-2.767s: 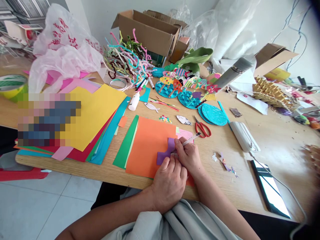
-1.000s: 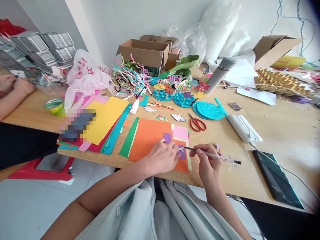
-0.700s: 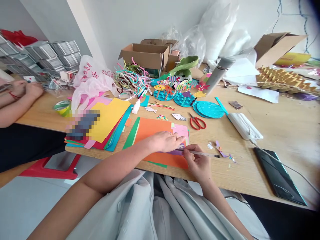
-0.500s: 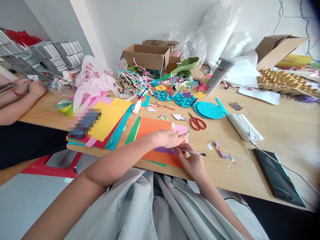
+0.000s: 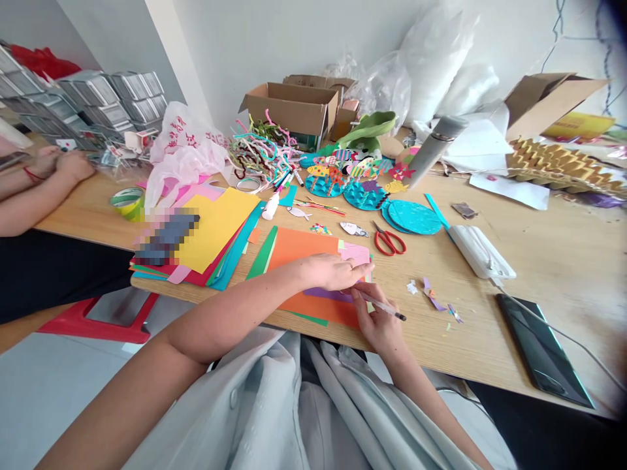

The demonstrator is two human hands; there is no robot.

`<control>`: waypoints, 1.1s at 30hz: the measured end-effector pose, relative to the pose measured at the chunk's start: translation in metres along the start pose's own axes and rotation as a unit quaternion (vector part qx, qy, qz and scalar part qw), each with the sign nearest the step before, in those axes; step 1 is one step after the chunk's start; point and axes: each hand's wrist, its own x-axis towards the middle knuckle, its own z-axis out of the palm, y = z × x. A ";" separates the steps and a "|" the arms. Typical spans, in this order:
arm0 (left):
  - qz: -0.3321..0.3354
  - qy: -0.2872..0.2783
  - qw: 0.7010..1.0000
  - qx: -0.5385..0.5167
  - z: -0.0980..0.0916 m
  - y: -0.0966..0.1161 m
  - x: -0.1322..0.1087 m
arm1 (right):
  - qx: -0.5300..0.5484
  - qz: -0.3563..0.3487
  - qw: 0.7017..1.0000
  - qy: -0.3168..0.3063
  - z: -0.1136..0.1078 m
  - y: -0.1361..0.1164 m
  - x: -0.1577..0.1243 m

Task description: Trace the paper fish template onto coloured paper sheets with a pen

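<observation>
My left hand (image 5: 334, 271) lies flat over coloured paper, its fingers stretched out to the right. Beneath it are an orange sheet (image 5: 296, 247), a strip of purple paper (image 5: 318, 294) and a pink piece (image 5: 358, 252). Just below the left fingertips, my right hand (image 5: 381, 321) is closed around a clear pen (image 5: 385, 305) with a dark end. The pen slants toward the purple paper, and its writing tip is hidden near the left hand. Red-handled scissors (image 5: 390, 241) rest beyond the hands, near a cut-out paper fish (image 5: 353, 229).
Stacked coloured paper (image 5: 223, 225) lies left, with green tape (image 5: 127, 202) behind. Pipe cleaners (image 5: 267, 153), decorated fish pieces (image 5: 337, 171), blue discs (image 5: 414, 217) and a grey bottle (image 5: 435, 147) stand farther back. A power bank (image 5: 480, 250) and phone (image 5: 541, 346) lie right. Another person's hands (image 5: 68, 166) rest far left.
My right hand has shifted slightly right with the pen, whose dark end now points lower. My left hand stays flat on the paper. The view has moved a little.
</observation>
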 end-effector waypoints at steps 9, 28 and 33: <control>0.019 -0.050 0.998 0.038 -0.006 0.005 -0.001 | -0.041 -0.041 0.998 -0.028 -0.002 -0.005 -0.002; -0.037 0.087 0.989 -0.114 0.009 0.012 -0.042 | -0.059 -0.022 0.997 -0.043 -0.002 0.001 0.000; -0.059 0.230 0.946 -0.221 0.021 0.004 -0.061 | -0.064 0.009 0.995 -0.075 -0.001 0.005 -0.005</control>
